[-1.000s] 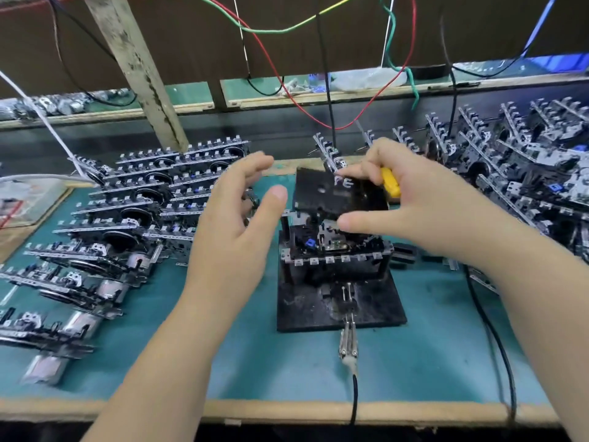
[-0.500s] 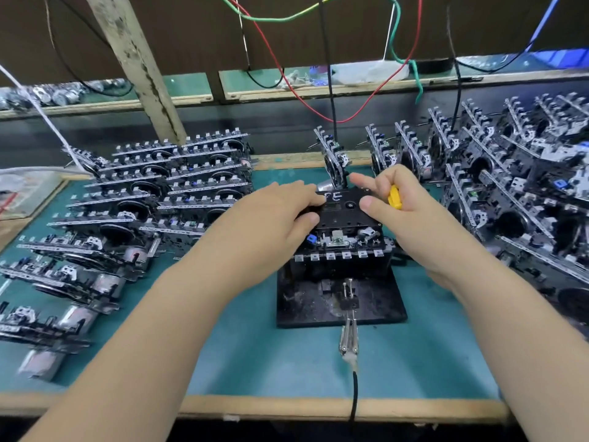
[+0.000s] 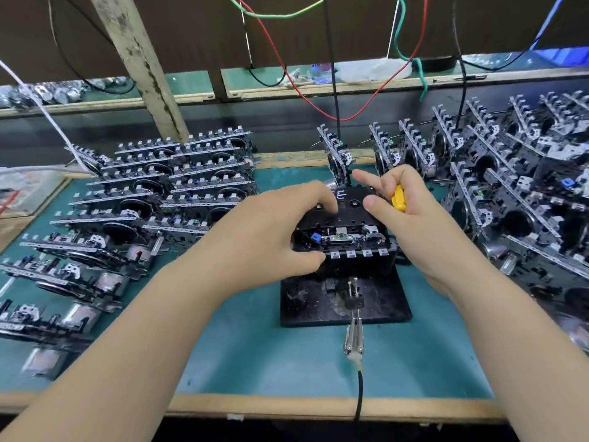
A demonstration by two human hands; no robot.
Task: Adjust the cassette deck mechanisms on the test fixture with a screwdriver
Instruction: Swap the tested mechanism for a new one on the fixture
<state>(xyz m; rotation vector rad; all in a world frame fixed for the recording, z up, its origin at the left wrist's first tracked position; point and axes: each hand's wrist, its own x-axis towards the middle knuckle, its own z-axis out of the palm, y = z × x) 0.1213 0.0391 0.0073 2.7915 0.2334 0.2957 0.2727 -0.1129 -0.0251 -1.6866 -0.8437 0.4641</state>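
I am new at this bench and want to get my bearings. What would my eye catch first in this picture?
At the centre, both hands meet over the black cassette deck mechanism seated on the test fixture: the left hand grips its left side, and the right hand holds a yellow screwdriver handle. Rows of mechanisms lie to the left, and a denser pile fills the right. Coloured wires hang above.

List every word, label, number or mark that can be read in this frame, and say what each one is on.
"E": a pale handwritten mark, possibly with a fainter stroke to its left, on the black cassette seated in the mechanism on the black test fixture.
Blurred, unreadable print: on the clear plastic bottle on the back shelf.
No other readable text on the stacked metal deck mechanisms or the yellow-handled screwdriver.
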